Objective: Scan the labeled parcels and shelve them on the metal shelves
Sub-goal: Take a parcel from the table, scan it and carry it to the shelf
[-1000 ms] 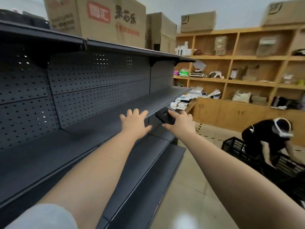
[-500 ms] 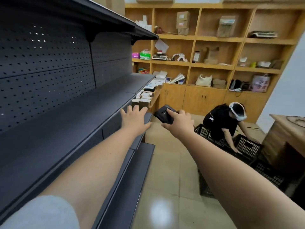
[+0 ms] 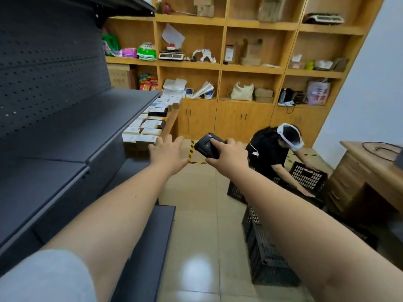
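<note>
**Clearly between parcels: scanner in hand, nothing picked up yet**

Head view: the right hand [image 3: 226, 154] has its fingers wrapped around a black handheld barcode scanner [image 3: 207, 144], held out over the beige tiled floor [image 3: 196, 214]. The left hand [image 3: 169, 152] is empty, its fingers spread wide and reaching forward. The dark grey perforated metal shelves [image 3: 65, 131] on the left look bare on the tiers in view.

The step in hand seems to be fetching the next parcel. The likeliest stock is the rows of small flat white-labelled parcels [image 3: 148, 125] lying in a slanted wooden tray [image 3: 171, 120] just past the end of the shelving, ahead of the left hand. They look light and thin, with labels facing up, so one hand should lift one easily. The next move calls for closing the left hand on a single parcel and aiming the scanner at its label.

A second person in black [image 3: 270, 149] bends over black plastic crates [image 3: 305, 177] to the right, well apart.
</note>
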